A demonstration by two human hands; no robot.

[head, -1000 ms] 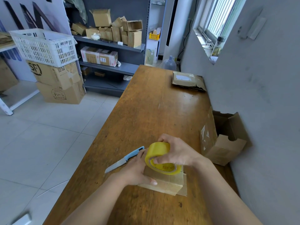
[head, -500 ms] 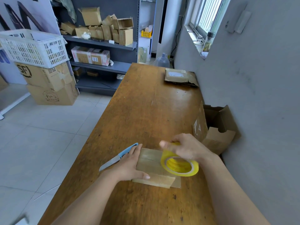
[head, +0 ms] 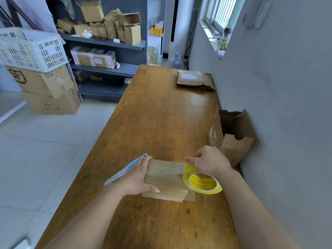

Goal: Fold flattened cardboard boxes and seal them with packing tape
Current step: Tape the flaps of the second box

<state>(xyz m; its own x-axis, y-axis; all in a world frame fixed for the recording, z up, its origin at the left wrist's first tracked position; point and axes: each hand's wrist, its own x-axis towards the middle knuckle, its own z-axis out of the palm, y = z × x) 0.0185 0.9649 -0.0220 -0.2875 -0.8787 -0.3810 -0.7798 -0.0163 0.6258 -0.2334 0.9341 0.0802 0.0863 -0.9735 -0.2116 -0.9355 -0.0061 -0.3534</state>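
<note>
A small folded cardboard box (head: pixel 166 178) lies on the wooden table (head: pixel 161 114) near its front. My left hand (head: pixel 137 177) holds the box at its left end, thumb along the near side. My right hand (head: pixel 209 161) grips a yellow roll of packing tape (head: pixel 202 182) at the box's right end, off the top edge. A strip of clear tape covers the top seam. A flap sticks out under the box at the right.
A knife with a blue handle (head: pixel 125 170) lies just left of the box, partly behind my left hand. An open cardboard box (head: pixel 231 137) leans at the wall on the right. Flattened cardboard (head: pixel 195 80) lies at the table's far end. Shelves with boxes (head: pixel 107 31) stand beyond.
My right hand has drawn the tape roll from above the box's middle rightward past its right end, laying tape along the top. My left hand stays on the left end.
</note>
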